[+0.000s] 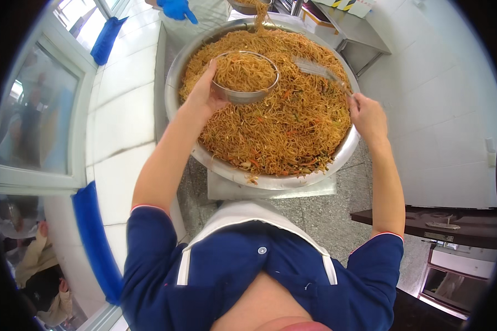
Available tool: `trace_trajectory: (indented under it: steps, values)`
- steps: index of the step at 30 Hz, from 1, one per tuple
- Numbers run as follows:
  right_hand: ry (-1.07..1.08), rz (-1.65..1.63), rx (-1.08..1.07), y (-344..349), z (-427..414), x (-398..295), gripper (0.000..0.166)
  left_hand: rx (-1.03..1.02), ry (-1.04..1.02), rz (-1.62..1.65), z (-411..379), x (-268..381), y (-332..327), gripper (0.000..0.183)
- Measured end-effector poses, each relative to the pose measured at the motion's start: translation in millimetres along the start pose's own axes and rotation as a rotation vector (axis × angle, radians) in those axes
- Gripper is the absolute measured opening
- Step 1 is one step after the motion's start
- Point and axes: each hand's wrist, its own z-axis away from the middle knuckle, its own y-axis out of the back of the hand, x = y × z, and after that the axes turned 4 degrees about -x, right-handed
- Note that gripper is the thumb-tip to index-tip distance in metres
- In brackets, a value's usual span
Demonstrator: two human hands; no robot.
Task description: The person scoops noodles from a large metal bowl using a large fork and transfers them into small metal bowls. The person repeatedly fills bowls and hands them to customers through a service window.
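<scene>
A wide metal basin [178, 107] in front of me holds a deep heap of fried noodles [281, 136] with bits of carrot and greens. My left hand [209, 89] grips the left side of a round steel bowl [248, 97], which is piled with noodles and held over the basin. In my right hand [368, 116], at the basin's right rim, is the handle of a slotted metal turner [314, 68]. Its blade is blurred and sits above the noodles, to the right of the bowl.
Another person's blue-gloved hand [178, 9] is at the top left. A second bowl [250, 7] with noodles trailing from it hangs over the far rim. White tiled ledge [120, 99] and windows run along the left; a metal table [362, 31] stands behind right, a dark wooden door [447, 225] lower right.
</scene>
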Motion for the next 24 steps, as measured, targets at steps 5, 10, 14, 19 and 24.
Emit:
trace_trajectory:
  steps: [5, 10, 14, 19, 24]
  values:
    - [0.076, -0.054, -0.166, -42, -17, 18, 0.022, -0.214, 0.148, -0.179, 7, 39, -21, 0.068]
    - [0.364, -0.246, -0.213, -87, -38, -2, 0.028, -0.338, 0.350, -0.331, 2, 35, -29, 0.059]
    - [0.400, -0.544, -0.231, -117, -44, -3, 0.029, -0.215, 0.477, -0.386, 19, 27, -38, 0.050]
    - [0.409, -0.873, -0.218, -123, -50, -8, 0.026, -0.198, 0.490, -0.406, 34, 22, -38, 0.045]
    - [0.523, -0.837, -0.073, -94, -44, -7, 0.024, -0.203, 0.402, -0.392, 36, 14, -18, 0.053]
